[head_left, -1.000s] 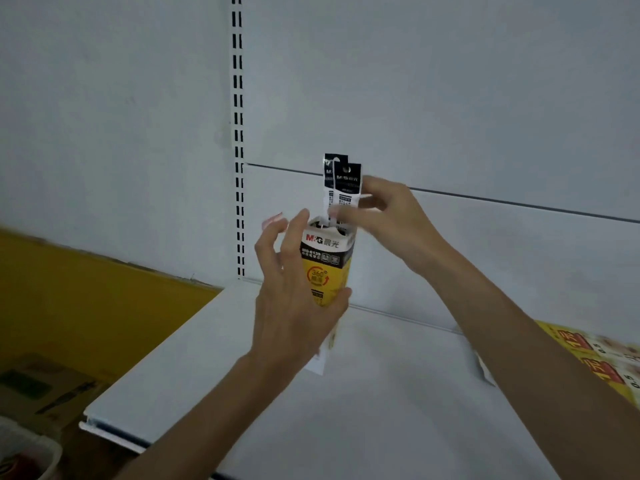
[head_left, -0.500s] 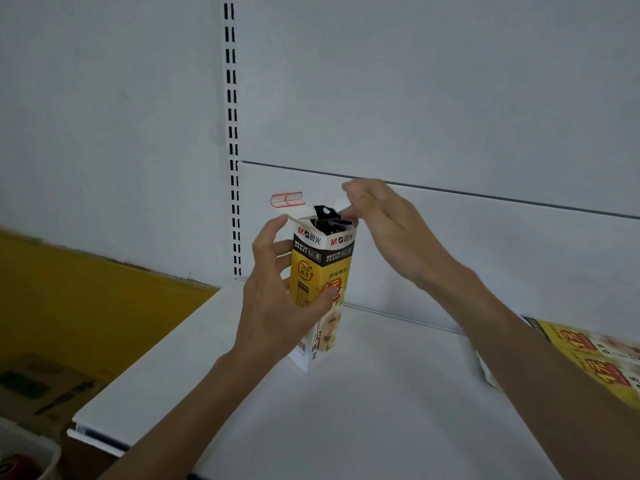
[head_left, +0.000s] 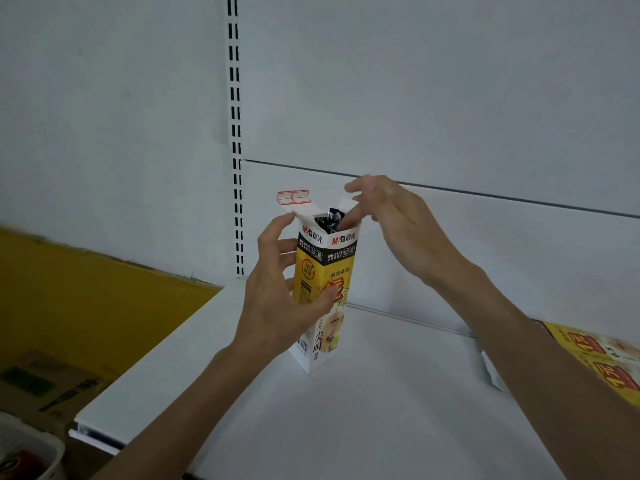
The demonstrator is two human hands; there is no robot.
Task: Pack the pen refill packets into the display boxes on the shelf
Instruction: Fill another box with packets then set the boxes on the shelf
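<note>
A tall yellow, black and white display box [head_left: 325,271] stands upright on the white shelf [head_left: 363,410], its top flap [head_left: 292,197] folded back. Black tops of pen refill packets [head_left: 329,216] show inside its mouth. My left hand [head_left: 277,292] grips the box around its middle, thumb on the front. My right hand [head_left: 391,216] hovers at the box's top right, fingers loosely spread, one fingertip reaching into the opening; it holds nothing.
Yellow printed boxes [head_left: 602,355] lie on the shelf at the right behind my right forearm. A slotted upright [head_left: 235,133] runs up the white back panel. Left of the shelf are a yellow wall, cardboard boxes [head_left: 45,382] and a white basket [head_left: 27,455] on the floor.
The packets my right hand pinched above the box have gone down inside it. My right hand let them go and opened. The box now sits lower, on the shelf.
</note>
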